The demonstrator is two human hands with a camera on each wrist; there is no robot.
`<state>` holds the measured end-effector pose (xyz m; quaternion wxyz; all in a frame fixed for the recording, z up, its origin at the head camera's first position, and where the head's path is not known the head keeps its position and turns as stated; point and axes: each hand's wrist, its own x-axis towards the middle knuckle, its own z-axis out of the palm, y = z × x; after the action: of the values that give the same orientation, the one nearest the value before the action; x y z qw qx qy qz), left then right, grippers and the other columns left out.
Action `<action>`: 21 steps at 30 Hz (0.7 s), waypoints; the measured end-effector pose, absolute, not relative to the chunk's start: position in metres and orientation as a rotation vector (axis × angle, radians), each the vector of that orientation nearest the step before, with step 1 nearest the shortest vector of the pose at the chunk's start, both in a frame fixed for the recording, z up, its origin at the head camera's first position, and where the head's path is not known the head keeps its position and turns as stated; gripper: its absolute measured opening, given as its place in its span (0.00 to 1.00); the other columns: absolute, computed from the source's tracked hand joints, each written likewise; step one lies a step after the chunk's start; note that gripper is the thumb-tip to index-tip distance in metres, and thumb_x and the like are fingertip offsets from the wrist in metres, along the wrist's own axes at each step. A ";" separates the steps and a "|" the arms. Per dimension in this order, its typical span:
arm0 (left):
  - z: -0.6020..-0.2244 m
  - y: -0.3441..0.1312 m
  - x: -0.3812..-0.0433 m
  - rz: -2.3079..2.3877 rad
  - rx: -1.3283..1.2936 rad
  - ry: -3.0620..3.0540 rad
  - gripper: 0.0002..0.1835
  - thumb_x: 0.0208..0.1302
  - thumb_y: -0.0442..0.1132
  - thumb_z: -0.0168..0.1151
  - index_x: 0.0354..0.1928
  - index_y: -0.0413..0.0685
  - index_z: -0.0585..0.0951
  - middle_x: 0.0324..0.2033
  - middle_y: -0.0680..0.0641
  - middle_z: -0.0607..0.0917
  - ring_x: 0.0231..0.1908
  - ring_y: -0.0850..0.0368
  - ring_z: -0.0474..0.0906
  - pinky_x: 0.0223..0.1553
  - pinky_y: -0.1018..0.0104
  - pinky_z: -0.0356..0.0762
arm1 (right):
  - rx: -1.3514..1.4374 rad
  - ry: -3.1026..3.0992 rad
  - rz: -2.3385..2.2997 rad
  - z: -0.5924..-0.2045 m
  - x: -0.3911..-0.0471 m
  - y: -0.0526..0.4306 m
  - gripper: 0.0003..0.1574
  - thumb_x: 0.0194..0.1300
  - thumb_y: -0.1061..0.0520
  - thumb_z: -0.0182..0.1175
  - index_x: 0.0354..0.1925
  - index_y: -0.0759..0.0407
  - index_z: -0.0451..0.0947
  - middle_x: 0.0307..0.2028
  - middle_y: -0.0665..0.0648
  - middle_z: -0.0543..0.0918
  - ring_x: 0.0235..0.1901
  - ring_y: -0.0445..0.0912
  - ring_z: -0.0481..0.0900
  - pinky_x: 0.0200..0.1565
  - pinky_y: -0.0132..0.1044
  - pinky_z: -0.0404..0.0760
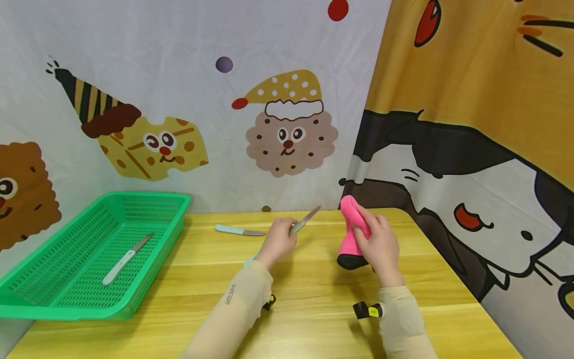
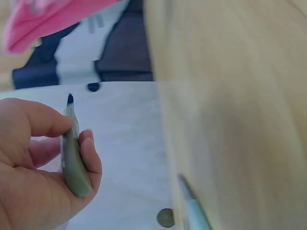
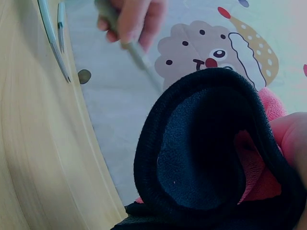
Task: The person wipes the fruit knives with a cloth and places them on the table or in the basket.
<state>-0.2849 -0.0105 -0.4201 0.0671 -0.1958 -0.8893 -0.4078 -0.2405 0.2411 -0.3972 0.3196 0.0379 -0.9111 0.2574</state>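
Note:
My left hand (image 1: 279, 242) grips a small paring knife (image 1: 305, 221) by its greenish handle (image 2: 73, 165), above the table, blade pointing away and to the right. My right hand (image 1: 381, 243) pinches a pink mitt-like fabric piece (image 1: 352, 234) with black trim; its dark, hollow opening (image 3: 192, 153) faces the right wrist camera. A light-blue-handled paring knife (image 1: 239, 230) lies near the table's far edge. Beneath my left forearm, another light blue handle (image 1: 249, 260) shows in part; the right wrist view shows that knife (image 3: 48, 24) and its blade too.
A green plastic basket (image 1: 154, 269) stands at the left of the table, with a white-handled knife (image 1: 127, 259) lying inside. The wooden table (image 1: 314, 319) ends at a wall hung with a cartoon-printed cloth (image 1: 215, 149); a patterned curtain (image 1: 448, 199) hangs along the right.

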 end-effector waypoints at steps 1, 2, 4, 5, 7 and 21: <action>-0.417 -0.012 -0.284 -1.273 -0.580 -2.650 0.15 0.68 0.28 0.58 0.56 0.36 0.80 0.45 0.39 0.81 0.46 0.46 0.76 0.45 0.53 0.78 | 0.098 -2.395 0.678 -0.397 -0.240 0.241 0.35 0.62 0.58 0.67 0.67 0.48 0.73 0.42 0.62 0.76 0.33 0.55 0.73 0.32 0.48 0.72; -0.414 -0.014 -0.283 -1.340 -0.563 -2.620 0.15 0.69 0.29 0.58 0.56 0.36 0.80 0.45 0.40 0.81 0.45 0.46 0.77 0.44 0.54 0.78 | 0.099 -2.393 0.680 -0.397 -0.240 0.241 0.35 0.62 0.58 0.67 0.67 0.48 0.74 0.42 0.63 0.76 0.33 0.56 0.73 0.32 0.48 0.72; -0.408 -0.018 -0.281 -1.498 -0.518 -2.558 0.16 0.70 0.32 0.59 0.57 0.38 0.79 0.43 0.42 0.81 0.42 0.48 0.78 0.41 0.56 0.79 | 0.100 -2.391 0.680 -0.397 -0.240 0.242 0.35 0.62 0.59 0.67 0.67 0.48 0.74 0.42 0.62 0.76 0.33 0.55 0.73 0.32 0.48 0.72; -0.406 -0.020 -0.280 -1.578 -0.499 -2.520 0.16 0.71 0.33 0.59 0.58 0.39 0.79 0.43 0.42 0.81 0.40 0.50 0.78 0.40 0.57 0.79 | 0.101 -2.390 0.680 -0.397 -0.240 0.242 0.35 0.62 0.58 0.67 0.67 0.48 0.74 0.42 0.62 0.76 0.33 0.55 0.73 0.32 0.48 0.72; -0.401 -0.024 -0.277 -1.749 -0.460 -2.441 0.16 0.72 0.34 0.58 0.59 0.40 0.78 0.42 0.44 0.81 0.38 0.52 0.79 0.38 0.60 0.79 | 0.102 -2.389 0.679 -0.397 -0.240 0.241 0.35 0.62 0.58 0.67 0.67 0.48 0.74 0.41 0.62 0.76 0.33 0.55 0.73 0.32 0.48 0.72; -0.378 -0.046 -0.259 -2.489 -0.479 -1.919 0.19 0.75 0.29 0.50 0.64 0.30 0.71 0.45 0.37 0.79 0.34 0.58 0.75 0.34 0.71 0.77 | 0.152 -2.347 0.680 -0.396 -0.240 0.239 0.34 0.61 0.59 0.68 0.66 0.48 0.75 0.39 0.62 0.75 0.31 0.54 0.73 0.30 0.47 0.71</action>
<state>-0.2594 -0.0460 -0.3780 -0.0188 -0.1507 -0.6035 -0.7828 -0.2402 0.2394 -0.3959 0.3398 0.0583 -0.9016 0.2614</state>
